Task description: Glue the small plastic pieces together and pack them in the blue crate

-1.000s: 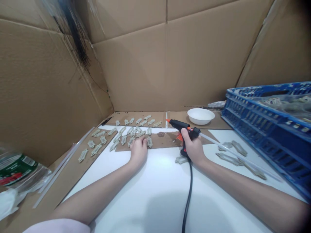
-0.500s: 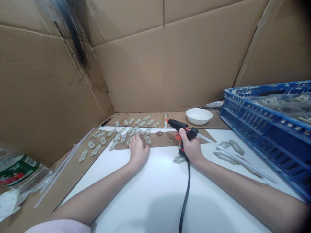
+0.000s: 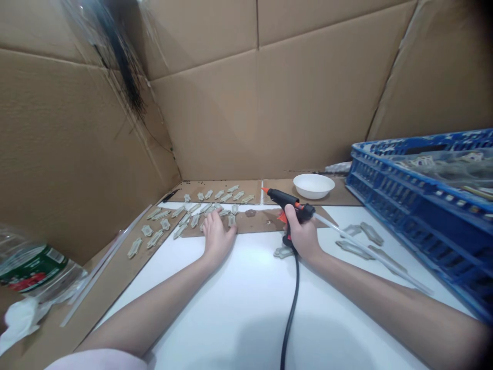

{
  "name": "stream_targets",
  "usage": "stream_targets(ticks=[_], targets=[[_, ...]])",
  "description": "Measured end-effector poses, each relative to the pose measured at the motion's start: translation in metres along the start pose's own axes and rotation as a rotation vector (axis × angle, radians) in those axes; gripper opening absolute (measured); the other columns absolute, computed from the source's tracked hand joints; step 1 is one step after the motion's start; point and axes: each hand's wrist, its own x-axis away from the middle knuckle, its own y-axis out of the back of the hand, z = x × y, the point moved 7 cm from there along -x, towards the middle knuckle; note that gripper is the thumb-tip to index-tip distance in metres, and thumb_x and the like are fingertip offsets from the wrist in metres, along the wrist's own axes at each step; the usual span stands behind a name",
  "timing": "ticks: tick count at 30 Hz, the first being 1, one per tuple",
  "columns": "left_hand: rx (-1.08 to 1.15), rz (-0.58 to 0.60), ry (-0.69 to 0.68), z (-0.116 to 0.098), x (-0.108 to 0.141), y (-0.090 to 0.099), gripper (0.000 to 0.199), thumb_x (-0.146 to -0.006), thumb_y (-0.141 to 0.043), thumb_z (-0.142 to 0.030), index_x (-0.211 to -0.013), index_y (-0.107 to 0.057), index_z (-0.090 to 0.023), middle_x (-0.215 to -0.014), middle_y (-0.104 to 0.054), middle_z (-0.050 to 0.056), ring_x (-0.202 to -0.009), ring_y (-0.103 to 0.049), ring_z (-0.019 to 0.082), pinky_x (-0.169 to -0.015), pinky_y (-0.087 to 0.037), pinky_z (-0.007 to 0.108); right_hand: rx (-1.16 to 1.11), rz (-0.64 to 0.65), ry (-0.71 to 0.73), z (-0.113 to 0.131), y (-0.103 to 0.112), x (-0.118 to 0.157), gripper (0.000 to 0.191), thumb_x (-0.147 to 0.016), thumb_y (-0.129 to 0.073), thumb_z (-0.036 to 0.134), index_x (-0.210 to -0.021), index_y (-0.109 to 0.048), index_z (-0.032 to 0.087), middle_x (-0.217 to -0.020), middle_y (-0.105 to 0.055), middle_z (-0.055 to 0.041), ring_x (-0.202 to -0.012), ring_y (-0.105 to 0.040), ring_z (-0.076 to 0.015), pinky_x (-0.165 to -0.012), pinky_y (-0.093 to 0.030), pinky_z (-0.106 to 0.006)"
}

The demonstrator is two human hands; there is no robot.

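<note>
A person's left hand [image 3: 217, 237] is resting palm down with the fingers loosely spread, its fingertips on a brown cardboard sheet [image 3: 256, 221] among small pale moulded pieces [image 3: 231, 220]; whether it is holding one cannot be told. The right hand [image 3: 304, 234] is wrapping closed around the grip of a black-and-orange hot glue gun [image 3: 287, 201], whose nozzle is pointing toward 9 o'clock. A black power cord [image 3: 291, 308] is trailing toward 6 o'clock across a white tabletop [image 3: 215, 303], while a clear glue stick [image 3: 370, 252] is extending from the gun's rear toward 4 o'clock. More pale pieces [image 3: 360, 234] are lying at 2 o'clock, just beside a blue plastic crate [image 3: 419, 205]. A plastic bottle [image 3: 31, 267] is lying at 9 o'clock. Rows of pieces [image 3: 215, 196] are lining up at 12 o'clock, near a white bowl [image 3: 313, 186], before cardboard walls [image 3: 254, 113].
</note>
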Motion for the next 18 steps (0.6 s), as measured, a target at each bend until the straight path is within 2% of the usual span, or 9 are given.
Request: stream_targets(ticks=[2, 4, 7, 10, 12, 14, 16, 18], targets=[[0.028, 0.047, -0.145, -0.019, 0.008, 0.002, 0.035, -0.075, -0.047, -0.025, -0.108, -0.044, -0.018, -0.096, -0.049, 0.008, -0.094, -0.044, 0.023, -0.081, -0.032, 0.037, -0.035, -0.013, 0.005, 0.000, 0.001, -0.001, 0.046, -0.072, -0.045, 0.057, -0.072, -0.061, 0.013, -0.047, -0.047, 0.0008, -0.040, -0.044, -0.0103, -0.039, -0.037, -0.022], [0.046, 0.192, -0.329, -0.043, 0.023, -0.003, 0.027, -0.078, -0.043, -0.025, -0.103, -0.050, -0.020, -0.094, -0.050, 0.007, -0.091, -0.044, 0.021, -0.080, -0.033, 0.036, -0.041, -0.022, 0.005, 0.001, 0.003, -0.002, 0.047, -0.072, -0.045, 0.057, -0.073, -0.061, 0.013, -0.046, -0.047, 0.0007, -0.040, -0.044, -0.0103, -0.038, -0.037, -0.022], [0.100, 0.470, -0.585, -0.075, 0.050, -0.012, 0.033, -0.078, -0.046, -0.028, -0.111, -0.050, -0.026, -0.105, -0.048, 0.007, -0.096, -0.042, 0.021, -0.082, -0.033, 0.035, -0.039, -0.045, 0.008, 0.002, 0.006, -0.003, 0.048, -0.072, -0.045, 0.058, -0.074, -0.062, 0.013, -0.045, -0.047, 0.0007, -0.039, -0.044, -0.0106, -0.038, -0.038, -0.022], [0.149, 0.635, -0.740, -0.091, 0.068, -0.015, 0.037, -0.080, -0.045, -0.030, -0.117, -0.047, -0.034, -0.118, -0.045, 0.005, -0.104, -0.039, 0.022, -0.088, -0.030, 0.037, -0.053, -0.072, 0.024, 0.004, 0.008, -0.003, 0.049, -0.073, -0.044, 0.058, -0.076, -0.062, 0.013, -0.044, -0.046, 0.0013, -0.038, -0.043, -0.0104, -0.037, -0.038, -0.022], [0.161, 0.647, -0.759, -0.092, 0.069, -0.014, 0.031, -0.081, -0.042, -0.031, -0.110, -0.052, -0.034, -0.117, -0.048, 0.005, -0.104, -0.039, 0.021, -0.089, -0.029, 0.037, -0.051, -0.074, 0.022, 0.004, 0.008, -0.003, 0.048, -0.073, -0.044, 0.057, -0.075, -0.062, 0.013, -0.044, -0.046, 0.0015, -0.037, -0.043, -0.0100, -0.037, -0.037, -0.022], [0.173, 0.604, -0.735, -0.089, 0.066, -0.013, 0.025, -0.081, -0.043, -0.033, -0.100, -0.058, -0.028, -0.109, -0.053, 0.005, -0.100, -0.042, 0.020, -0.088, -0.029, 0.035, -0.042, -0.068, 0.017, 0.004, 0.007, -0.003, 0.047, -0.073, -0.045, 0.057, -0.075, -0.062, 0.013, -0.044, -0.046, 0.0015, -0.038, -0.043, -0.0098, -0.037, -0.037, -0.021], [0.180, 0.553, -0.691, -0.084, 0.062, -0.011, 0.021, -0.079, -0.047, -0.033, -0.093, -0.059, -0.023, -0.101, -0.057, 0.005, -0.097, -0.044, 0.019, -0.085, -0.031, 0.034, -0.031, -0.060, 0.018, 0.005, 0.006, -0.003, 0.048, -0.072, -0.045, 0.057, -0.074, -0.062, 0.013, -0.044, -0.047, 0.0012, -0.038, -0.043, -0.0098, -0.037, -0.036, -0.021], [0.179, 0.542, -0.653, -0.080, 0.060, -0.013, 0.021, -0.078, -0.048, -0.031, -0.095, -0.056, -0.022, -0.098, -0.057, 0.006, -0.095, -0.045, 0.019, -0.083, -0.033, 0.033, -0.031, -0.062, 0.016, 0.005, 0.006, -0.003, 0.048, -0.072, -0.045, 0.057, -0.073, -0.062, 0.012, -0.043, -0.047, 0.0009, -0.038, -0.043, -0.0099, -0.037, -0.036, -0.021]])
